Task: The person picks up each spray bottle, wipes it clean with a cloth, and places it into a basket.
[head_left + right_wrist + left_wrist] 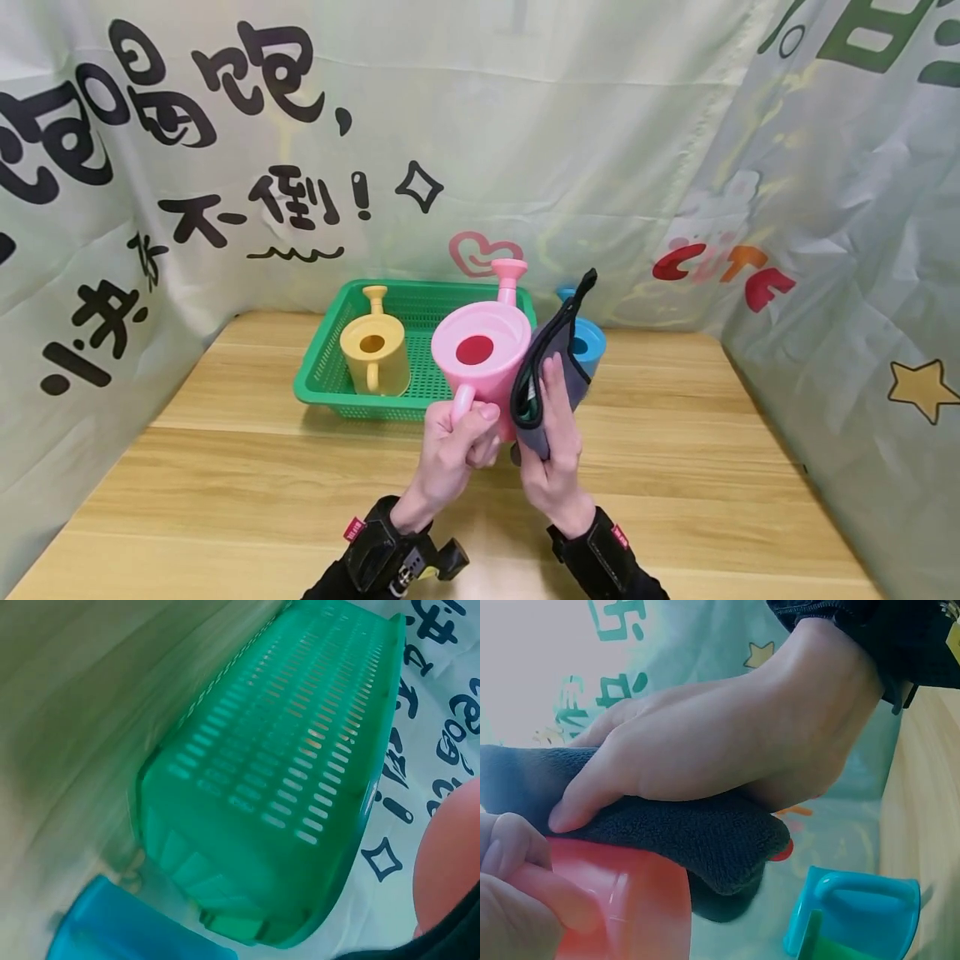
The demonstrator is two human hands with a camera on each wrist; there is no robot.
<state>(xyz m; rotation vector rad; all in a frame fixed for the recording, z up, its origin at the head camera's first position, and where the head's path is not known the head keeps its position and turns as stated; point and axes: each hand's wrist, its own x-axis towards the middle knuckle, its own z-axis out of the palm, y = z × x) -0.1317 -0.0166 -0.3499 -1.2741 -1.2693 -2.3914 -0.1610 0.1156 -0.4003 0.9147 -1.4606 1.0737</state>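
Note:
My left hand grips the handle of a pink watering can, raised above the table with its opening facing me and its spout pointing up. Against the can's right side, my right hand holds a folded grey cloth with black edging. In the left wrist view, the thumb of that hand lies across the cloth, right at the can's pink wall. A small part of the pink can and the cloth's dark edge show in the right wrist view.
A green perforated basket stands at the back of the wooden table, with a yellow watering can inside. Right of the basket is a blue watering can, partly behind the cloth. A printed curtain hangs around the back and sides.

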